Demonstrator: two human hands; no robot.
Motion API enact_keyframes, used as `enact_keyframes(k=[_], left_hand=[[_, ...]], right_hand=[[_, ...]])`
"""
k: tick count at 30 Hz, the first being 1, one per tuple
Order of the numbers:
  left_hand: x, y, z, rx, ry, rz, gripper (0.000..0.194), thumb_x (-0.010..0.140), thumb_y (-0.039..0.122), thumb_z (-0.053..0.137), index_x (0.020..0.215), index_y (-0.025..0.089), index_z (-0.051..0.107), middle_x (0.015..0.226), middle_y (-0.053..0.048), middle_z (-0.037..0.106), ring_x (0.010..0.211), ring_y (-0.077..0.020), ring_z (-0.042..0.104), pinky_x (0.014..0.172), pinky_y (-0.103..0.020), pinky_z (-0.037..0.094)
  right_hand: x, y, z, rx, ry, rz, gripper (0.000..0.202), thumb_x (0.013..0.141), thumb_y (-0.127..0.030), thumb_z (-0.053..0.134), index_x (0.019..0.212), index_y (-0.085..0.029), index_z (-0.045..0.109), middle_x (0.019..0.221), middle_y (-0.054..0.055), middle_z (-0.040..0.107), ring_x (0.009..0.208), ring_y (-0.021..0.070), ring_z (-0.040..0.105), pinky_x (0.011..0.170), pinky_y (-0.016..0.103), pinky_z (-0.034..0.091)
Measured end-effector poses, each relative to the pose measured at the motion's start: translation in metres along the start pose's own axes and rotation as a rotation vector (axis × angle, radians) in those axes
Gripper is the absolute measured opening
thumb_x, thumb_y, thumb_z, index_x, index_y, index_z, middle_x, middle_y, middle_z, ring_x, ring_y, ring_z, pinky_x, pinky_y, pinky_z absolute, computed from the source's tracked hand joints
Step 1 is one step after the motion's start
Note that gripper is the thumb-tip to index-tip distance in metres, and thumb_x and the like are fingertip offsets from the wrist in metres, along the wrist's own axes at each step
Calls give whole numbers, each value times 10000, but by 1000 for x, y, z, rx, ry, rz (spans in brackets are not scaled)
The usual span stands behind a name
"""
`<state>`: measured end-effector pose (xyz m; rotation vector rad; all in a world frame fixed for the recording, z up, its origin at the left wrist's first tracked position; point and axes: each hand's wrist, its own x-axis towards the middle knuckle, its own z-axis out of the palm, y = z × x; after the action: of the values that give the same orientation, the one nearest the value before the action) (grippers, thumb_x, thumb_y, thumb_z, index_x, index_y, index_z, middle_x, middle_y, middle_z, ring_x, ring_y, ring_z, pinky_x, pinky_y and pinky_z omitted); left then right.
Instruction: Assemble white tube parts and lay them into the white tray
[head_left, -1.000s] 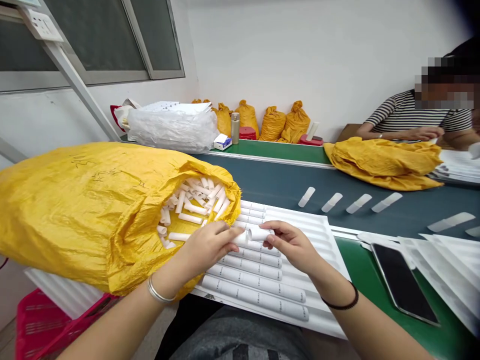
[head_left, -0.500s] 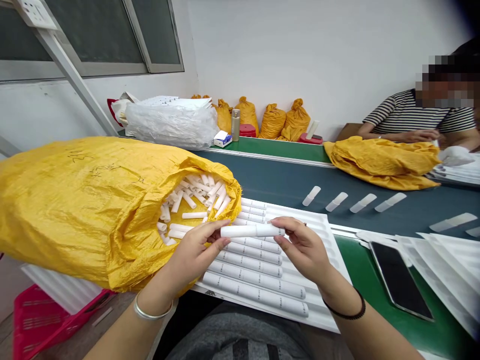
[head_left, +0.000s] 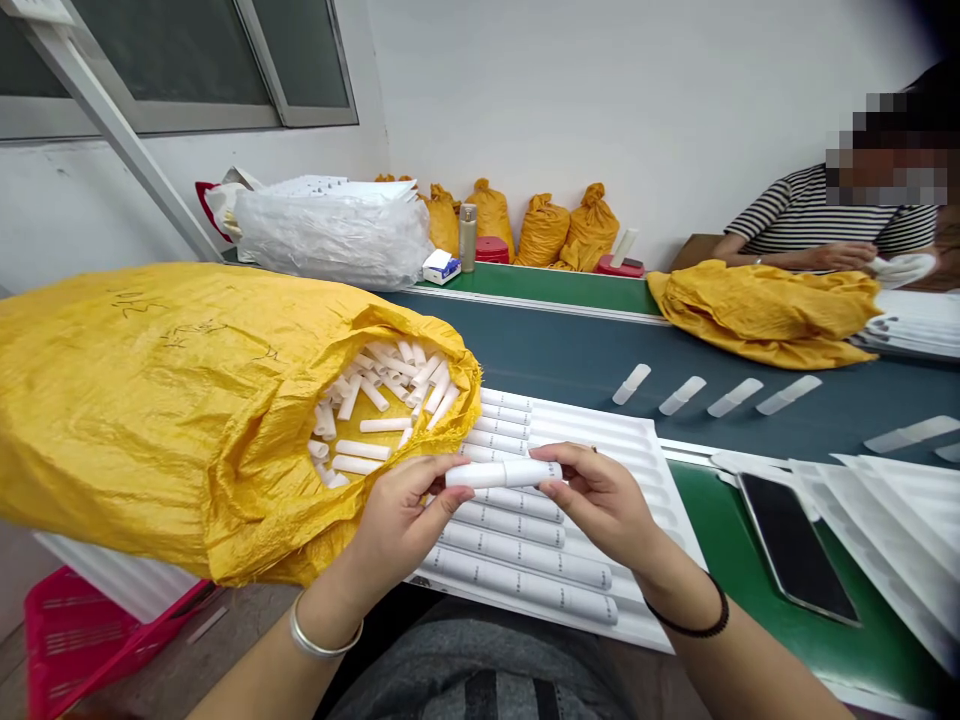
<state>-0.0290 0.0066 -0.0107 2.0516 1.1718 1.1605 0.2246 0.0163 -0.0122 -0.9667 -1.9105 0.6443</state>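
Observation:
Both my hands hold one white tube [head_left: 501, 473] level above a white grooved tray [head_left: 645, 450]. My left hand [head_left: 401, 520] pinches its left end, my right hand [head_left: 600, 500] its right end. Several white tubes [head_left: 525, 560] with printed text lie in the tray's near grooves. To the left lies a big yellow woven sack [head_left: 150, 400] on its side, its mouth open toward the tray, with several short white tube pieces [head_left: 382, 395] inside.
A dark conveyor belt [head_left: 570, 355] carries several white tubes [head_left: 709, 393]. A black phone [head_left: 795, 545] and stacked white trays [head_left: 900, 520] lie at the right. A person in a striped shirt [head_left: 825, 215] works behind another yellow sack [head_left: 765, 310]. A red crate [head_left: 82, 640] sits lower left.
One second ago my hands held two short pieces together over the tray. Now they hold one joined, longer tube, lifted slightly above the tray.

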Motion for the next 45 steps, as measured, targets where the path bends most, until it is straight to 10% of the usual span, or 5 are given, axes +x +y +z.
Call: enact_keyframes(k=[7,13,20,33,45], left_hand=[[-4,-11,6,134,-173,36,422,901,381,569,1282,199,552,989,-71,708,856,-185,663,772,-307,544],[17,-76,-44,715,3,-235,427,957,294,352,1309,129,531,1295,-166,558,1214,-286,509,1038,-432,398],[19,-131,-60,835,-284,-452,266,816,245,534,981,230,742,988,-145,648,994,-360,598,864,-508,447],[32,-72,-38,387,98,-59,277,918,346,505,1127,207,622,1140,-76,650,1105,-212,570,996,-364,436],[8,-14,-4,290,-94,125,292,935,274,515,1216,222,575,1089,-74,634,1025,-196,594,903,-336,495]], right_hand=[[16,30,10,-375,-190,-137,241,855,-276,630,1086,-218,664,994,95,696,917,218,651,811,340,530],[81,125,-28,-696,122,372,280,869,-235,537,1093,-102,639,1030,165,658,971,263,601,894,406,452],[97,185,-64,-714,-12,845,249,867,-354,628,934,-115,646,882,57,680,770,157,637,728,317,503],[4,87,-12,-510,-406,426,152,755,-154,592,737,-198,737,913,66,706,822,219,661,765,311,499],[3,25,10,180,-57,259,213,871,-307,568,1049,-191,570,896,49,619,754,157,609,637,293,535]])
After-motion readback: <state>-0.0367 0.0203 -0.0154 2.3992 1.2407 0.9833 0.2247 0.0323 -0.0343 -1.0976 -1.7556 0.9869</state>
